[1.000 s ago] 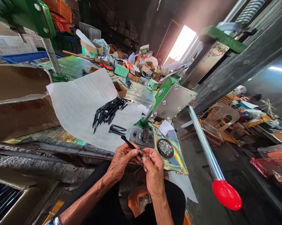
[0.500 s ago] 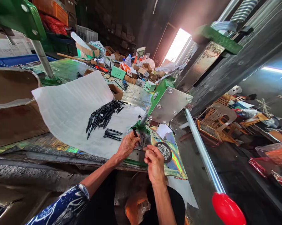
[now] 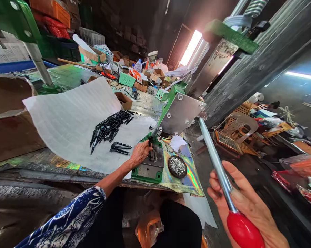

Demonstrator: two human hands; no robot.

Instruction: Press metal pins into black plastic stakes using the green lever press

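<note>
My left hand (image 3: 142, 152) is at the base of a green hand press (image 3: 158, 177), its fingers closed on a slim black plastic piece (image 3: 150, 140) held upright at the fixture. The far end of that piece is partly hidden by the fingers. On the right, my right hand (image 3: 251, 203) is loosely wrapped round the steel press lever (image 3: 214, 153), just above its red knob (image 3: 244, 229). A round dark dish (image 3: 177, 166) of small silvery metal pins stands right of the press base. Left of it, several similar black pieces (image 3: 120, 148) lie on white foam sheet (image 3: 75, 106).
A larger heap of black pieces (image 3: 106, 127) lies farther back on the sheet. An open cardboard box (image 3: 13, 134) stands at the left, near a second green press (image 3: 28, 27). Small boxes and a green case (image 3: 127, 79) clutter the bench's back. Chairs (image 3: 235, 127) stand at right.
My right hand has left the fixture and moved right to the press lever. My left hand stays at the fixture with the black piece. The view has shifted slightly.
</note>
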